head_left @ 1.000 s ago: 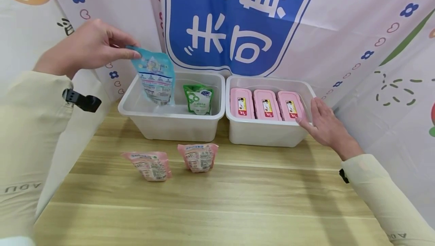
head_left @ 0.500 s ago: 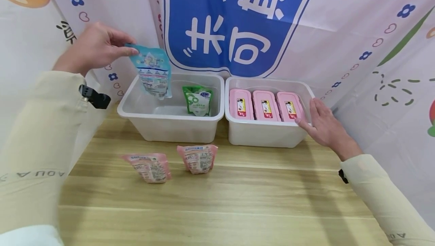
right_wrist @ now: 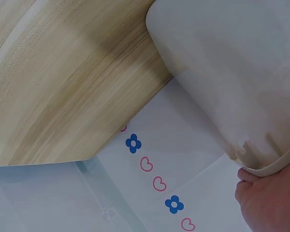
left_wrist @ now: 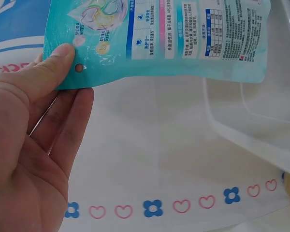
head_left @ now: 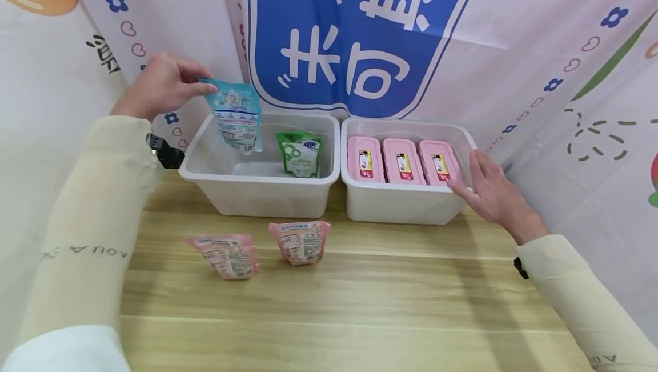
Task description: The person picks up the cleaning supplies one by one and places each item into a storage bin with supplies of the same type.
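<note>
By its top corner, my left hand [head_left: 167,85] pinches a teal detergent pouch [head_left: 236,112] between thumb and fingers. The pouch hangs upright with its printed label showing, its lower end overlapping the inside of the left white bin [head_left: 262,198]. In the left wrist view the thumb lies over the pouch [left_wrist: 183,34] beside a small punched hole. A green-and-white pouch [head_left: 300,155] stands inside that bin at the right. With straight fingers, my right hand [head_left: 490,189] rests on the right end of the right white bin [head_left: 401,203], which holds pink lidded boxes [head_left: 403,160].
Two pink pouches stand on the wooden table [head_left: 390,298] in front of the left bin: one slanted pouch [head_left: 228,256] and another pouch [head_left: 301,243] nearer the middle. Printed cloth [head_left: 488,63] hangs close behind the bins and along both sides.
My left hand and forearm have shifted right, and the hand is lower than before. The teal pouch has risen slightly, then dipped, over the bin. My right hand stays on its bin.
</note>
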`<state>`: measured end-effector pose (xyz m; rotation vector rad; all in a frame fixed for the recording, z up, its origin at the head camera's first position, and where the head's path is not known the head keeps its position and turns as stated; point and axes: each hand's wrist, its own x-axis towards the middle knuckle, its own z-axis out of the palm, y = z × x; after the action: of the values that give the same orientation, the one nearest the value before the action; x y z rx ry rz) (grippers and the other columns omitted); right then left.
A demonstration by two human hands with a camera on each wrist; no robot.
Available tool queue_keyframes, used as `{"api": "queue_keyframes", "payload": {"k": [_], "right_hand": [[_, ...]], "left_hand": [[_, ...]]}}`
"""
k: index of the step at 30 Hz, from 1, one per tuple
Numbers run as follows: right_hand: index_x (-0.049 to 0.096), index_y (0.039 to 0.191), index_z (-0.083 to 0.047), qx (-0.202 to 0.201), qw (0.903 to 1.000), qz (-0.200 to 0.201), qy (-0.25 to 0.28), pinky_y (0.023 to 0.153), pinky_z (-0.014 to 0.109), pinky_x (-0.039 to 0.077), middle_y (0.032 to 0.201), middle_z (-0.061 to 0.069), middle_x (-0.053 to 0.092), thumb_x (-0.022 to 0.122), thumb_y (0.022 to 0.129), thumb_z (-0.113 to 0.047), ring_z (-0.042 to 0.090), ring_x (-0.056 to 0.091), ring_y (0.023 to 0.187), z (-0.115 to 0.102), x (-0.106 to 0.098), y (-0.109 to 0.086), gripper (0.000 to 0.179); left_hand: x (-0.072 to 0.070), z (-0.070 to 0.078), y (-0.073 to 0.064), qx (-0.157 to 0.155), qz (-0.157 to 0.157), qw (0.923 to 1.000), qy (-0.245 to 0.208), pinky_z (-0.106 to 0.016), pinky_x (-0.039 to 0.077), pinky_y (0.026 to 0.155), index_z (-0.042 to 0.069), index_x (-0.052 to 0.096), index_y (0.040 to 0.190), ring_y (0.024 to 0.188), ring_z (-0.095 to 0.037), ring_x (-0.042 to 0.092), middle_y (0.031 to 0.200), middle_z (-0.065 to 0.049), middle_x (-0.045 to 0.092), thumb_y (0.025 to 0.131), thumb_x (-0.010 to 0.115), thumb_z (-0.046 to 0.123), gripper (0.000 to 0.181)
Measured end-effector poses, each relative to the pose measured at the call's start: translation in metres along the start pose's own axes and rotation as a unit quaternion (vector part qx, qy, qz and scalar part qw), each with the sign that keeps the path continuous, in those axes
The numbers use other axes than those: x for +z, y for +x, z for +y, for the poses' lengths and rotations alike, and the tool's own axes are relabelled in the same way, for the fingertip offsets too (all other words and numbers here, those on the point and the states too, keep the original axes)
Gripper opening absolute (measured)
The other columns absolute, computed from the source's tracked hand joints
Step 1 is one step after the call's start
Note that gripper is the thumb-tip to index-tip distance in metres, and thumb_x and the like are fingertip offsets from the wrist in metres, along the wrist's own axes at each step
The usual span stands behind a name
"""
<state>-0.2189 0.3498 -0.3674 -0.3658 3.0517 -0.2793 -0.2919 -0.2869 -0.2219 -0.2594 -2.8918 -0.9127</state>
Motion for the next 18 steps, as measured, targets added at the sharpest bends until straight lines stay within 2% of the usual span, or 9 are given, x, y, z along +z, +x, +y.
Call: {"api": "queue_keyframes", "payload": {"k": [7, 18], "right_hand": [[-0.012, 0.165, 0.005, 0.006, 1.0000, 0.000, 0.002, 0.130, 0.070, 0.007, 0.175, 0.029, -0.012, 0.030, 0.108, -0.066, 0.049, -0.005, 0.163, 0.000, -0.001, -0.001, 0.100], [-0.011, 0.165, 0.006, -0.001, 1.0000, 0.002, -0.004, 0.130, 0.070, 0.008, 0.174, 0.030, -0.012, 0.031, 0.108, -0.065, 0.051, -0.002, 0.163, 0.001, -0.001, 0.000, 0.100]], "left_hand": [[0.013, -0.007, 0.009, -0.004, 0.004, 1.0000, -0.006, -0.016, 0.049, 0.083, 0.008, 0.072, 0.132, 0.101, -0.012, 0.063, 0.133, -0.017, 0.072, 0.104, 0.068, 0.032, 0.037], [0.037, -0.025, 0.022, -0.005, 0.004, 0.9999, -0.009, -0.013, 0.049, 0.078, 0.007, 0.072, 0.134, 0.107, -0.023, 0.060, 0.133, -0.019, 0.070, 0.104, 0.068, 0.028, 0.036]]}}
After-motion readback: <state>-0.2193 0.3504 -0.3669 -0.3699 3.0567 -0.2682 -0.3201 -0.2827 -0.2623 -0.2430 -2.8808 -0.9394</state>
